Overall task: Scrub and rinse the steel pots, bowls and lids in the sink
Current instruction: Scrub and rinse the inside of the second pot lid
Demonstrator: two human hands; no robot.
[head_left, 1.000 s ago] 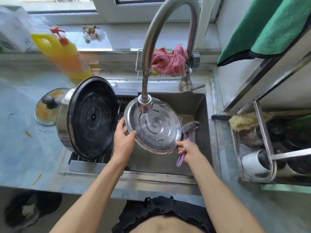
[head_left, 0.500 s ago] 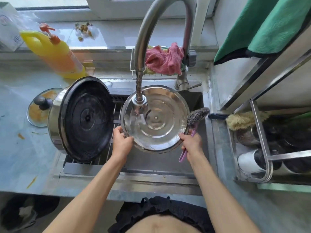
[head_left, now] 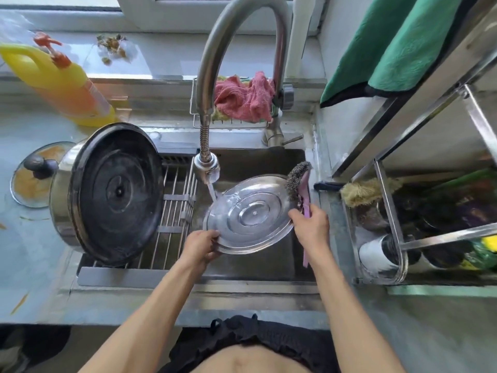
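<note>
A round steel lid [head_left: 248, 215] is held tilted over the sink [head_left: 269, 265], its ringed underside facing up. Water from the spray head of the curved faucet [head_left: 207, 168] strikes the lid's far-left rim. The left hand [head_left: 200, 244] holds the near-left rim, its grip closed on the metal with the thumb on top. The right hand [head_left: 312, 227] meets the lid's right rim while its grip is closed round the pink handle of a scrub brush [head_left: 300, 181]; the wiry brush head stands just beyond the lid's far-right rim.

To the left, a large steel pot [head_left: 107, 193] lies on its side on the wire drain rack [head_left: 174, 211] that spans the left part of the sink, its blackened base facing the viewer. Farther left on the desk [head_left: 27, 251] lies a soiled glass lid [head_left: 33, 175] with a dark knob. A yellow detergent bottle [head_left: 59, 82] with a red pump stands at the far left of the desk. Behind the faucet, a pink cloth [head_left: 243, 99] fills a small wire caddy. At the right, a metal rack [head_left: 390, 219] holds utensils, and green towels [head_left: 398, 44] hang above it.
</note>
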